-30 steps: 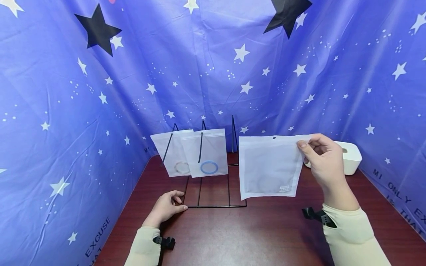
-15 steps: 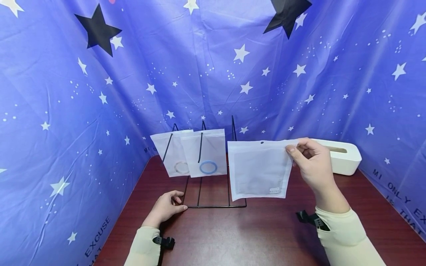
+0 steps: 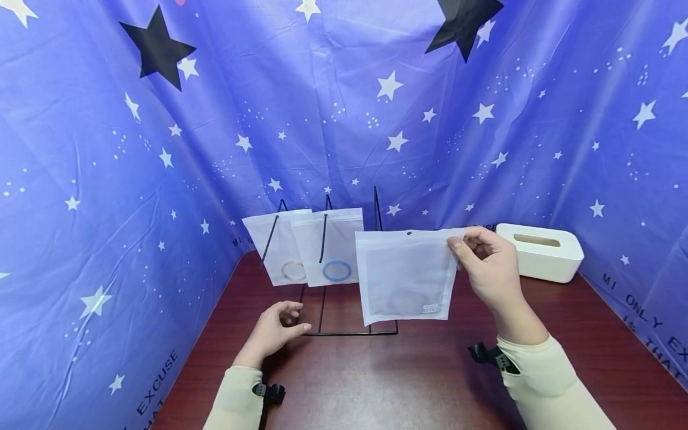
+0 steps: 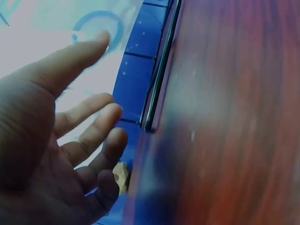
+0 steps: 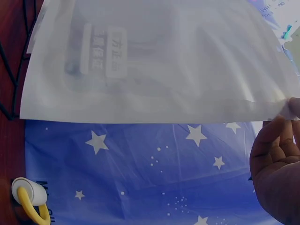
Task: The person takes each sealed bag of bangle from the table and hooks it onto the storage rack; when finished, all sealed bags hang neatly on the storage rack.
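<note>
My right hand (image 3: 491, 272) pinches the top right corner of a white zip bag (image 3: 405, 278), holding it upright in front of the black wire rack (image 3: 349, 334). The bag has a small hang hole at its top edge and a pale label low down; its contents are too faint to tell. Near the rack's front left corner, my left hand (image 3: 271, 331) hovers with loosely bent fingers and grips nothing. Two similar bags hang from the rack's prongs: the left bag (image 3: 274, 239) shows a pale ring, and the middle bag (image 3: 344, 239) a blue ring (image 3: 337, 271).
The rack's right prong (image 3: 377, 206) carries no bag. A white tissue box (image 3: 540, 260) stands at the back right of the dark red table (image 3: 344, 382). Blue star-patterned cloth (image 3: 344, 119) surrounds the table. The right wrist view shows a white round thing with a yellow loop (image 5: 32, 206).
The right hand has carried the bag leftward and slightly down, until it overlaps the rack's right side. My left hand has come off the rack's front corner, and its fingers have spread.
</note>
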{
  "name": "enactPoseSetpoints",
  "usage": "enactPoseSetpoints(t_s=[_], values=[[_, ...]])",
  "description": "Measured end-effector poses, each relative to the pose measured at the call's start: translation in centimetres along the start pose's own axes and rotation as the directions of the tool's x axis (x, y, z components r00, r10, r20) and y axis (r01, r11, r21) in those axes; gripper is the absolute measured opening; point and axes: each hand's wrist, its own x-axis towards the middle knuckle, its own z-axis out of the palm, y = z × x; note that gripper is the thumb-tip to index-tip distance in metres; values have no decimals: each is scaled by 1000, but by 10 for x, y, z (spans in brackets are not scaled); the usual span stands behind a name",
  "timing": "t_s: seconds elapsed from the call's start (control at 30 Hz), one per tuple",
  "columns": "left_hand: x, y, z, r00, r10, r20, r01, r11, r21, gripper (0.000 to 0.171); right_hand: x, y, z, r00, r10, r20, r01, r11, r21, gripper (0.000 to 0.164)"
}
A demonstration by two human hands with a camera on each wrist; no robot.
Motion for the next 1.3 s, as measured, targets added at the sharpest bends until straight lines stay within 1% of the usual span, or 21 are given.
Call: enactPoseSetpoints(t_s=[0.13, 0.23, 0.33, 0.4, 0.47, 0.57, 0.7, 0.83, 0.9, 1.0, 1.1, 1.17, 1.3], values=[[0, 11, 7, 998, 70, 5, -69, 997, -43, 54, -2, 3, 5, 1000, 11, -26, -11, 1000, -15, 1], [1, 19, 12, 995, 97, 25, -96, 993, -69, 54, -2, 6, 8, 1000, 11, -26, -11, 1000, -20, 2], [1, 27, 20, 991, 125, 49, -117, 983, -139, 50, -3, 8, 10, 1000, 3, -17, -3, 1000, -22, 3], [1, 33, 26, 986, 150, 72, -134, 972, -194, 44, -4, 9, 12, 1000, -7, -4, 7, 1000, -24, 5], [1, 41, 31, 980, 172, 99, -144, 960, -238, 40, -5, 10, 14, 1000, -9, 0, 9, 1000, -28, 5], [0, 52, 37, 972, 189, 138, -147, 953, -266, 37, -6, 12, 17, 1000, 0, 6, 0, 1000, -23, 7], [-1, 61, 46, 968, 197, 157, -145, 945, -292, 38, -7, 14, 22, 1000, 12, 14, -12, 999, -32, 6], [-3, 67, 54, 965, 209, 157, -153, 939, -310, 31, -9, 17, 26, 1000, 5, 27, -4, 1000, -29, 4], [-3, 71, 57, 964, 216, 154, -158, 935, -319, 28, -10, 18, 28, 1000, 13, 27, -12, 1000, -8, 3], [-4, 73, 60, 963, 233, 138, -176, 926, -335, 22, -12, 19, 32, 999, 22, 33, -22, 1000, -19, 3], [-4, 73, 62, 961, 252, 114, -202, 921, -332, 14, -14, 20, 35, 999, 23, 48, -22, 999, -33, 4], [-5, 72, 63, 962, 256, 98, -213, 923, -321, 11, -15, 20, 37, 998, 25, 52, -23, 999, -41, 3], [-6, 70, 62, 966, 247, 83, -213, 932, -294, 8, -17, 21, 40, 997, 42, 58, -40, 998, -43, 4]])
